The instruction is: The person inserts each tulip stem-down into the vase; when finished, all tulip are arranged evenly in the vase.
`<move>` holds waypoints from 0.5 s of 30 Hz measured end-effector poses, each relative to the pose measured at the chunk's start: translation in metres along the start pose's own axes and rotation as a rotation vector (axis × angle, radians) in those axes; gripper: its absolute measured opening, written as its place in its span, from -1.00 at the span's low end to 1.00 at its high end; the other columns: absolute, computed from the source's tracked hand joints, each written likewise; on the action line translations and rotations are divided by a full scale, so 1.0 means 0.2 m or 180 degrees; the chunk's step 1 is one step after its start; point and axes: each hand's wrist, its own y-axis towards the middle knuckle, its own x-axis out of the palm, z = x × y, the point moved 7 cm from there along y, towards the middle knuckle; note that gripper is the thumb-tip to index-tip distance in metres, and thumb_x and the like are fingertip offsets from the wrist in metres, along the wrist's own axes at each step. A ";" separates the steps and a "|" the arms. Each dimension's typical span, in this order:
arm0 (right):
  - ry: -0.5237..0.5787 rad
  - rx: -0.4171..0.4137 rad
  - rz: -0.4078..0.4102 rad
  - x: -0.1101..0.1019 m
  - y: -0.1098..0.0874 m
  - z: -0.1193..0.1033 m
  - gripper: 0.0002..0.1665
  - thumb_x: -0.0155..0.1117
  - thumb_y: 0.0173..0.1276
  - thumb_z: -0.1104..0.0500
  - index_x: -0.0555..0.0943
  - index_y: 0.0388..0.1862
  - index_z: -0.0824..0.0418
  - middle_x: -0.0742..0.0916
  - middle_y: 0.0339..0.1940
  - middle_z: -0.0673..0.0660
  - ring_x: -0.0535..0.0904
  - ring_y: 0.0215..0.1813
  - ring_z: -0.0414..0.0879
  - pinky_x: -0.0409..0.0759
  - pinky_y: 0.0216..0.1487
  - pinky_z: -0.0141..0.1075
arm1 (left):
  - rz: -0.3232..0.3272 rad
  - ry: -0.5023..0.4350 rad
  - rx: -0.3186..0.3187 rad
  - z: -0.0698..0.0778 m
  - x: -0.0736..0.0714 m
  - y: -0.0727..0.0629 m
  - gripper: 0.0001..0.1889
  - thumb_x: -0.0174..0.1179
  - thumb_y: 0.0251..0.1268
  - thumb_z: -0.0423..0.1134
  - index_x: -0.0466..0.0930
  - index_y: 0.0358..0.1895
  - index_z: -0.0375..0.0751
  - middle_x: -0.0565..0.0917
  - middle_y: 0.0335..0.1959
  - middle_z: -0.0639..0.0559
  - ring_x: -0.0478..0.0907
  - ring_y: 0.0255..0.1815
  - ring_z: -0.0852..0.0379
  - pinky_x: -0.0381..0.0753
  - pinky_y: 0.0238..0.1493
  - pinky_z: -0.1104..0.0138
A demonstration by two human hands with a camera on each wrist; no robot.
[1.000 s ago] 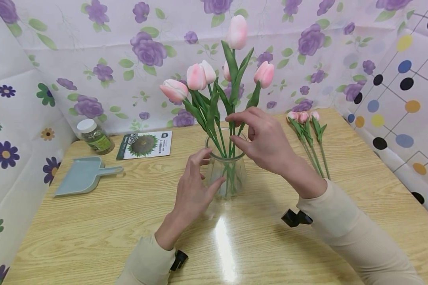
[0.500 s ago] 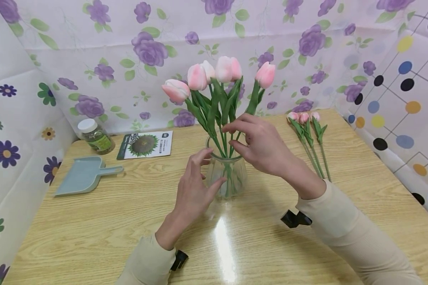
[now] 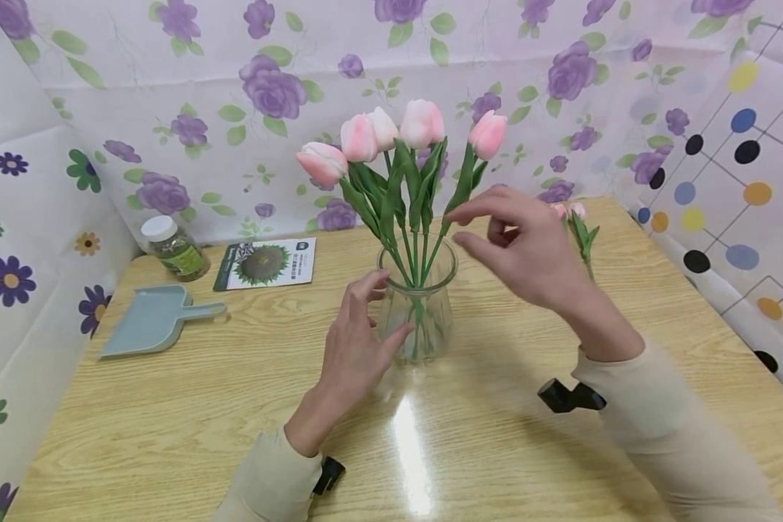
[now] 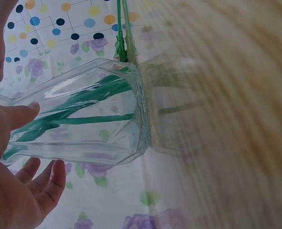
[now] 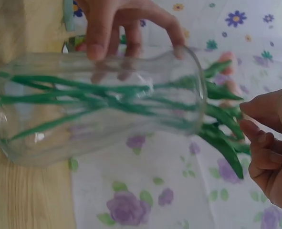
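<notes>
A clear glass vase (image 3: 424,326) stands upright on the table, with several pink-and-white tulips (image 3: 417,156) in it. Their green stems (image 5: 83,98) cross inside the glass. My left hand (image 3: 355,341) steadies the vase from its left side, thumb in front and fingers curved round it near the neck. In the left wrist view the thumb of the left hand (image 4: 12,167) lies along the glass. My right hand (image 3: 528,250) hovers right of the rim, thumb and forefinger apart with nothing between them, beside the leaves of the rightmost tulip (image 3: 487,135).
More tulips (image 3: 583,235) lie on the table at the right, partly hidden behind my right hand. On the left are a blue-grey dustpan (image 3: 146,322), a white-lidded jar (image 3: 176,250) and a sunflower seed packet (image 3: 265,264). Patterned cloth walls enclose the table's (image 3: 235,406) back and sides.
The tall tulip in the middle has gone down into the vase, level with the others. My right hand has let go of it and moved right. The left hand has stayed on the vase.
</notes>
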 end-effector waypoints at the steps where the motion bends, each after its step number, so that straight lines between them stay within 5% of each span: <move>1: 0.0078 0.0096 0.0068 -0.04 -0.01 0.02 -0.72 0.49 0.30 0.45 0.82 -0.05 0.24 0.78 -0.20 0.02 0.38 -0.50 -0.21 0.33 -0.46 -0.48 | 0.0003 -0.0001 0.0003 0.00 0.00 0.00 -0.05 0.59 0.16 -0.33 0.11 0.49 0.02 0.57 0.21 -0.26 0.72 0.10 -0.24 0.80 -0.28 0.07; 7: 0.0371 0.0772 0.0290 -0.21 -0.06 0.24 -0.75 0.47 0.36 0.39 0.82 -0.01 0.23 0.79 -0.26 -0.24 0.46 -0.50 -0.25 0.37 -0.52 -0.49 | -0.0006 -0.0046 0.0008 0.00 0.01 0.01 -0.06 0.58 0.18 -0.32 0.10 0.50 0.02 0.56 0.22 -0.26 0.71 0.11 -0.27 0.80 -0.30 0.06; 15: 0.0455 0.1657 0.0241 -0.32 -0.16 0.58 -0.74 0.51 0.41 0.14 0.82 0.06 0.08 0.81 -0.11 -0.21 0.59 -0.42 -0.25 0.47 -0.46 -0.45 | 0.0029 -0.0132 0.0117 0.00 0.00 0.00 -0.09 0.53 0.19 -0.33 0.12 0.52 -0.01 0.51 0.34 -0.24 0.70 0.09 -0.24 0.79 -0.34 0.09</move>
